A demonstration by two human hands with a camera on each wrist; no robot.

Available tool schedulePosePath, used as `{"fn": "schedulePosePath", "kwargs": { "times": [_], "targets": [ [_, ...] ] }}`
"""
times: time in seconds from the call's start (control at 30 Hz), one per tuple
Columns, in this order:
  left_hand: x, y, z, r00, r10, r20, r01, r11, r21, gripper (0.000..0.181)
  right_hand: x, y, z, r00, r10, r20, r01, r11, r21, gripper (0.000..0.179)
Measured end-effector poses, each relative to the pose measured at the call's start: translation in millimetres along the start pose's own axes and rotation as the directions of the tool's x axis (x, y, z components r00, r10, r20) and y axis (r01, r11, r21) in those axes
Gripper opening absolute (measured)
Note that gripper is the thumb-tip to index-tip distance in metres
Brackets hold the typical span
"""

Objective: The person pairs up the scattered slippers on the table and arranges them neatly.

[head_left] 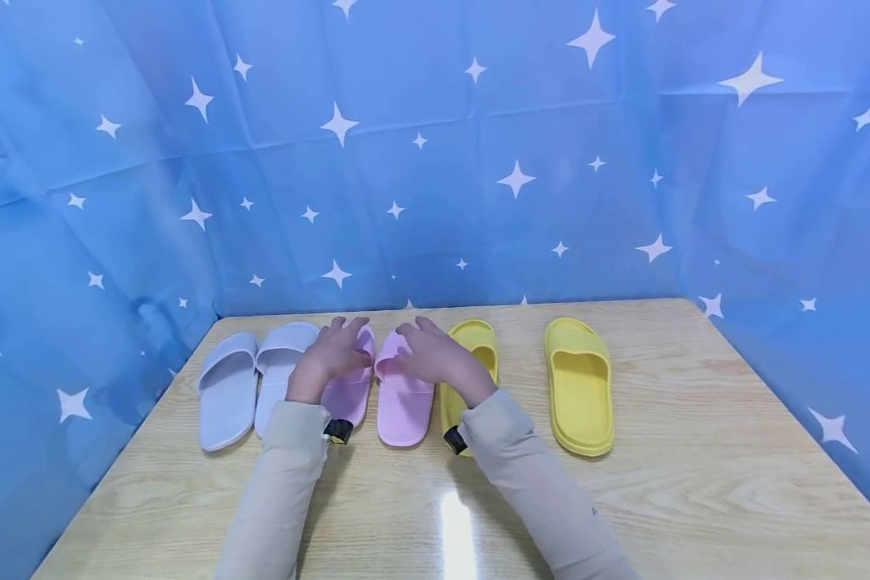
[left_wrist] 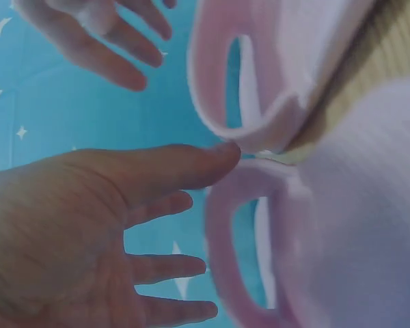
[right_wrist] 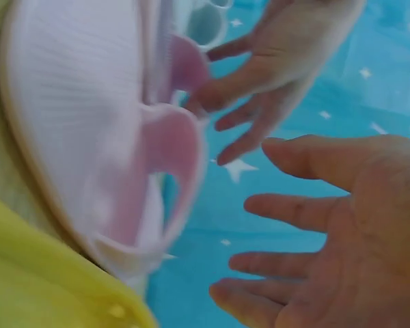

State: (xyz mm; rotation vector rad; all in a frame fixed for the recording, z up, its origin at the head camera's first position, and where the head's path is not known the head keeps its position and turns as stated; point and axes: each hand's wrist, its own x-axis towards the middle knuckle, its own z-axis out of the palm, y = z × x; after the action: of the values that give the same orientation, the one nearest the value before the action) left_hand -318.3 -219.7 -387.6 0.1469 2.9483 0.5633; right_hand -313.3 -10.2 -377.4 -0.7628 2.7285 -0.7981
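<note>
Two pink slippers lie side by side on the table, a left one and a right one. Above the left one is my left hand, fingers stretched out and thumb tip right at the edge of a pink strap in the left wrist view. My right hand reaches over the right pink slipper, partly covering its strap. In the right wrist view its fingers are spread and hold nothing, a little apart from that strap.
Two pale lavender slippers, one at the far left and one beside it, stand left of the pink pair. A yellow slipper is partly hidden by my right arm; another yellow one sits farther right. A starry blue curtain hangs behind the wooden table.
</note>
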Motion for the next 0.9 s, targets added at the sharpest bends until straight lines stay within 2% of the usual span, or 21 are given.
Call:
{"fn": "schedulePosePath", "kwargs": {
  "times": [0.2, 0.37, 0.5, 0.67, 0.77, 0.9],
  "targets": [
    [-4.6, 9.6, -5.9, 1.0, 0.012, -0.024, -0.012, 1.0, 0.013, 0.08, -26.6, 3, -29, 0.996, -0.061, -0.066, 0.055, 0.995, -0.086, 0.055],
    [-9.7, 25.1, -8.1, 0.997, 0.062, -0.051, -0.061, 0.998, 0.028, 0.074, -55.4, 19, -55, 0.989, -0.084, -0.119, 0.071, 0.991, -0.109, 0.054],
    [-11.1, 47.2, -3.0, 0.987, 0.126, -0.099, -0.122, 0.991, 0.048, 0.072, -78.8, 44, -74, 0.984, -0.078, -0.159, 0.061, 0.992, -0.11, 0.053],
    [-11.3, 73.6, 9.2, 0.971, 0.189, -0.144, -0.183, 0.982, 0.056, 0.073, -103.0, 78, -91, 0.985, -0.04, -0.168, 0.02, 0.993, -0.116, 0.052],
    [-10.1, 87.2, 15.7, 0.964, 0.215, -0.157, -0.209, 0.976, 0.056, 0.077, -111.3, 98, -98, 0.983, -0.021, -0.18, -0.003, 0.991, -0.133, 0.053],
    [-3.7, 107.7, 27.0, 0.96, 0.239, -0.143, -0.234, 0.971, 0.053, 0.083, -113.9, 125, -100, 0.981, -0.003, -0.194, -0.022, 0.992, -0.124, 0.054]
  ]
}}
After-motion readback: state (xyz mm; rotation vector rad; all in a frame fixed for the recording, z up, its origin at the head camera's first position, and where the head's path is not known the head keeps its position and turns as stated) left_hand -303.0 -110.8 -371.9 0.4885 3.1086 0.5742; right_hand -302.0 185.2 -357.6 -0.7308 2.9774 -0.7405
